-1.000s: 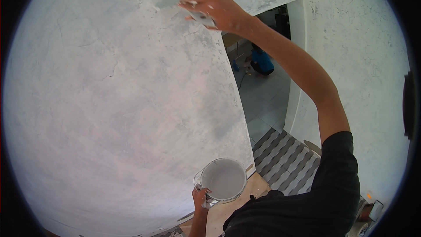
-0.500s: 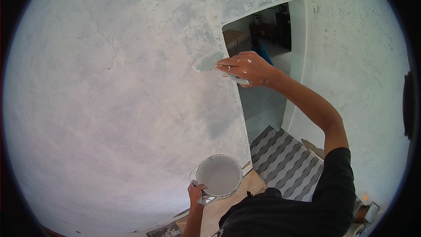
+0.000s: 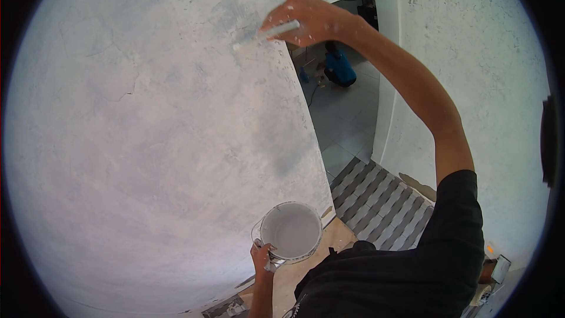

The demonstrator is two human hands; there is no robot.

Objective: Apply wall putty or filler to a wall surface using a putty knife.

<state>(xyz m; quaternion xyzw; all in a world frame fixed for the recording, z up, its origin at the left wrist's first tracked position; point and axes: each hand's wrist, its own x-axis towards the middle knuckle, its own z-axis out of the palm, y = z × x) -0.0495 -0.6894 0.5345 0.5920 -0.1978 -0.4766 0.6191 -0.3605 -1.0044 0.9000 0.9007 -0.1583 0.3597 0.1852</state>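
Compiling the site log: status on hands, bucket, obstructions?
Left hand holds bucket. Right hand holds blurred pale tool near wall; contact unclear. No obstruction visible around tool.

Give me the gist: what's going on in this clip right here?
A person has their right hand raised by the patchy white wall, gripping a flat scraper; it is blurred, so contact with the wall is hard to judge. Their left hand grips a round bucket, pale grey inside, at its near-left side. Through the doorway, someone in a blue top is down low near the floor.
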